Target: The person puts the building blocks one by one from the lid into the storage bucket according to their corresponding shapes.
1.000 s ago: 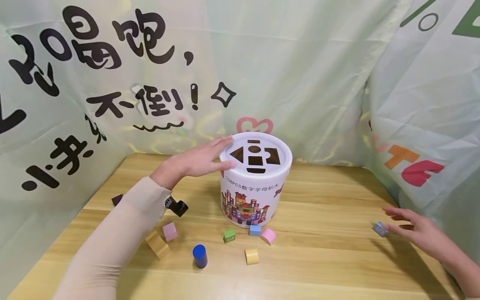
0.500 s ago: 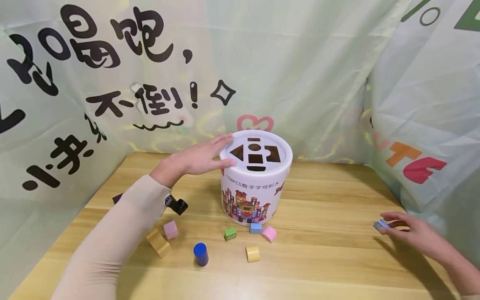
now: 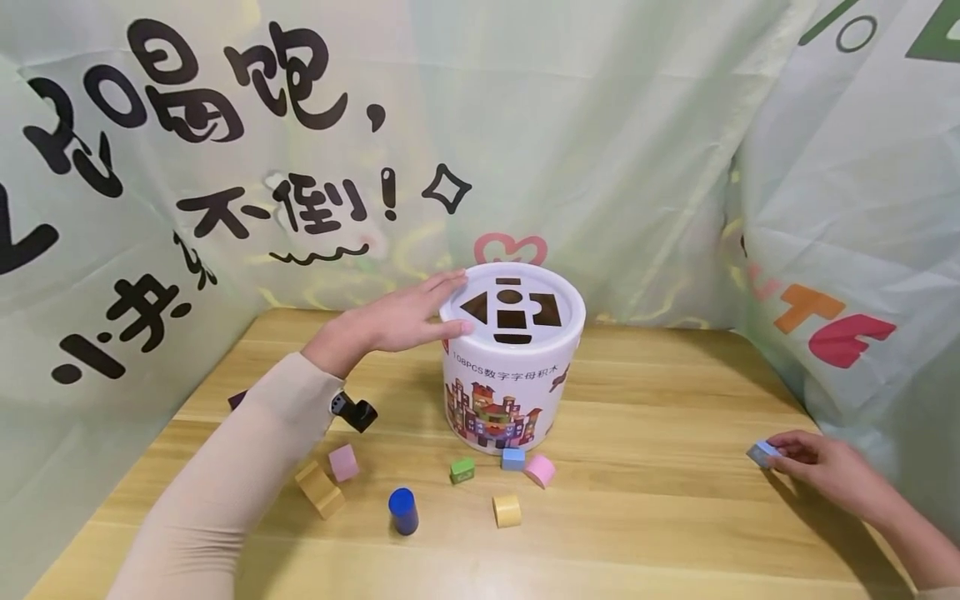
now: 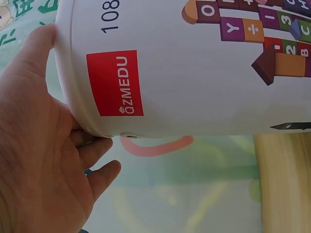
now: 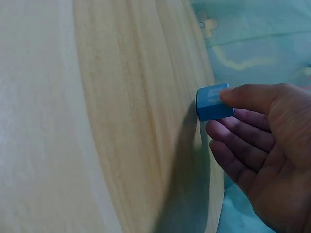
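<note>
Head view: the left hand (image 3: 393, 321) rests on the bucket (image 3: 502, 396); the right hand's (image 3: 836, 471) grip is clamped on a blue block (image 3: 762, 454), well apart from it. Loose blocks (image 3: 507, 512) lie on the desk (image 3: 637, 533), so some work seems left. Left wrist: fingers (image 4: 104, 179) apart, touching the rim (image 4: 73, 82). Right wrist: thumb (image 5: 252, 97) presses the block.

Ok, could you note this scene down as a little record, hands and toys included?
Left hand: touches the top of the white tub
Right hand: pinches a small blue block
Tub lid: has a triangular hole and a round hole
In front of tub: green block, light-blue block, curved pink block, curved yellow block, blue cylinder
Near left sleeve: another pink block, another yellow block
</note>
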A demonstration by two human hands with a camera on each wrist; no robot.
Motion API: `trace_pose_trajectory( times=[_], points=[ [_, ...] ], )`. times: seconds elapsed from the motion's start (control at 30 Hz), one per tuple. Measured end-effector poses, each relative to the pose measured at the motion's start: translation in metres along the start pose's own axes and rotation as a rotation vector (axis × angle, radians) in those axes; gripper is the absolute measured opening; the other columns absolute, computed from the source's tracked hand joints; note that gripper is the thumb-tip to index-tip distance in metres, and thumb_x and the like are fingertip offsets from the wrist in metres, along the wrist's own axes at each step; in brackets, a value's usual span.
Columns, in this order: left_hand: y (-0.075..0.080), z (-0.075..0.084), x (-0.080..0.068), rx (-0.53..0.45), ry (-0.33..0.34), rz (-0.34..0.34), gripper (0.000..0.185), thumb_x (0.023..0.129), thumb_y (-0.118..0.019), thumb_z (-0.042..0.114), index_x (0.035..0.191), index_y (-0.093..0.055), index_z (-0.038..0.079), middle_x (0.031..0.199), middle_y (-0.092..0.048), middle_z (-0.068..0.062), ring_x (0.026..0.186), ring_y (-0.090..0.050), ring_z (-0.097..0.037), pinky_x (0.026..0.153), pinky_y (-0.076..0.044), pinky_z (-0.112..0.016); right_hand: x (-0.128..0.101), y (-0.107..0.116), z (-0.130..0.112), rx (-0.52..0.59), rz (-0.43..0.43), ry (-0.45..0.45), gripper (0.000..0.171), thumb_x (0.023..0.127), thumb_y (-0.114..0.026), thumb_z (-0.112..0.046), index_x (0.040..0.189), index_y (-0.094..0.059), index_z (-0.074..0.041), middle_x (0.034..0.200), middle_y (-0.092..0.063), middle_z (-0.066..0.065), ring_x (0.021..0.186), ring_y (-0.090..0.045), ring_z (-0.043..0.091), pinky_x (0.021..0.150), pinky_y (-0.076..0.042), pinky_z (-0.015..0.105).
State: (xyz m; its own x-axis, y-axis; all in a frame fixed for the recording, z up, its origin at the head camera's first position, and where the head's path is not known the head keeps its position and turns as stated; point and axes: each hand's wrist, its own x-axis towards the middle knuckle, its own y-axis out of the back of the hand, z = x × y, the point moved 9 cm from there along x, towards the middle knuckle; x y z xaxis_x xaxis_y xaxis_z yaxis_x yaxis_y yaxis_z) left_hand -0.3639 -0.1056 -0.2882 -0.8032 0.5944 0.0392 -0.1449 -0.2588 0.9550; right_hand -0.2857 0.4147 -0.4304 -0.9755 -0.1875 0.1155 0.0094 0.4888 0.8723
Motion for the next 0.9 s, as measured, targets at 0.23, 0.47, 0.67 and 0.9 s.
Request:
trace_pose_trajectory(
  times=[0.23, 0.47, 0.67, 0.9],
  points=[
    [0.001, 0.002, 0.001, 0.005, -0.010, 0.008, 0.093, 0.091, -0.038, 0.074, 0.158, -0.013, 0.014, 0.164, -0.006, 0.001, 0.147, -0.014, -0.024, 0.117, -0.020, -0.047, 0.003, 0.002, 0.002, -0.005, -0.014, -0.040, 0.025, 0.092, -0.070, -0.015, 0.107, -0.067, 0.005, 0.089, -0.068, 0.005, 0.074, -0.053, -0.008, 0.058, -0.047, 0.019],
    [0.001, 0.002, 0.001, 0.014, -0.015, 0.006, 0.093, 0.092, -0.036, 0.074, 0.158, -0.013, 0.013, 0.164, -0.006, 0.000, 0.147, -0.014, -0.025, 0.116, -0.019, -0.048, 0.013, 0.013, -0.011, 0.043, -0.027, -0.039, 0.034, 0.097, -0.063, -0.017, 0.116, -0.062, 0.010, 0.096, -0.068, 0.009, 0.078, -0.053, -0.009, 0.060, -0.048, 0.019],
    [0.002, 0.001, 0.001, -0.015, -0.026, 0.002, 0.093, 0.091, -0.038, 0.073, 0.158, -0.013, 0.014, 0.164, -0.006, 0.000, 0.148, -0.011, -0.024, 0.116, -0.018, -0.050, 0.025, 0.026, -0.036, 0.056, -0.028, -0.024, 0.039, 0.099, -0.061, -0.024, 0.122, -0.061, 0.007, 0.100, -0.068, 0.010, 0.080, -0.058, -0.007, 0.061, -0.050, 0.019],
    [0.001, -0.003, 0.000, -0.058, -0.031, 0.004, 0.091, 0.092, -0.042, 0.070, 0.159, -0.012, 0.016, 0.164, -0.006, 0.003, 0.148, -0.008, -0.019, 0.117, -0.016, -0.049, 0.042, 0.044, -0.083, 0.090, -0.005, 0.074, 0.033, 0.099, -0.060, -0.016, 0.122, -0.060, 0.008, 0.098, -0.068, 0.010, 0.080, -0.060, -0.002, 0.063, -0.051, 0.018]
  ],
)
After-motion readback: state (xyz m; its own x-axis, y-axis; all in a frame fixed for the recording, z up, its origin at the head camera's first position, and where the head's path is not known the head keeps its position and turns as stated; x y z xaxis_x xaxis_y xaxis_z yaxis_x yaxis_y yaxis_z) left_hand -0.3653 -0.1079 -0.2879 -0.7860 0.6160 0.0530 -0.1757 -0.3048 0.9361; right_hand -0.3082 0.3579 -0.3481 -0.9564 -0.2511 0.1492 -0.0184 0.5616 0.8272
